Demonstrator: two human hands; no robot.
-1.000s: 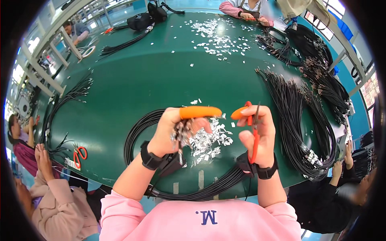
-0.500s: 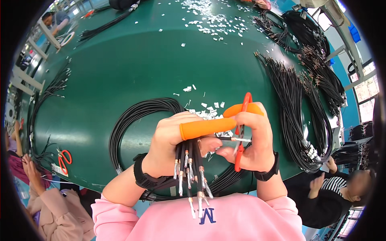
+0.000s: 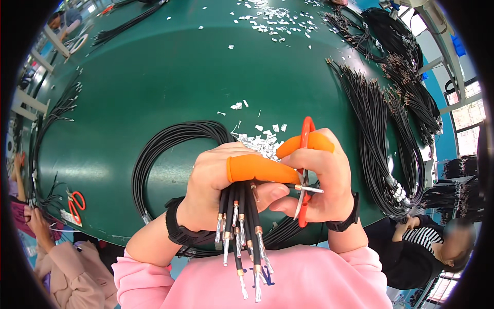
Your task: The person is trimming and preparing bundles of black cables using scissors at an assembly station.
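Note:
My left hand [image 3: 213,177], an orange finger cot on one finger, is closed round a bundle of black cables [image 3: 241,211]. Their stripped ends hang below it, showing copper-coloured bands and silvery tips. Between its thumb and finger one cable end [image 3: 309,189] points right. My right hand [image 3: 329,180], also with an orange finger cot, grips red-handled scissors [image 3: 307,134]. The scissor blades are parted and stand at that single cable end. Behind my hands the cables run into a large black coil [image 3: 154,149] on the table.
White scraps [image 3: 262,145] lie just beyond my hands, with more scattered far off on the green table [image 3: 154,87]. Large black cable bundles [image 3: 370,123] are at the right. Another red-handled pair of scissors [image 3: 76,207] lies left. Co-workers sit at both sides.
The scissors have tilted, and their blades now show crossed at the single cable end. My left hand has shifted slightly left, and the hanging cable ends sit lower. The co-worker's hands at right have come together.

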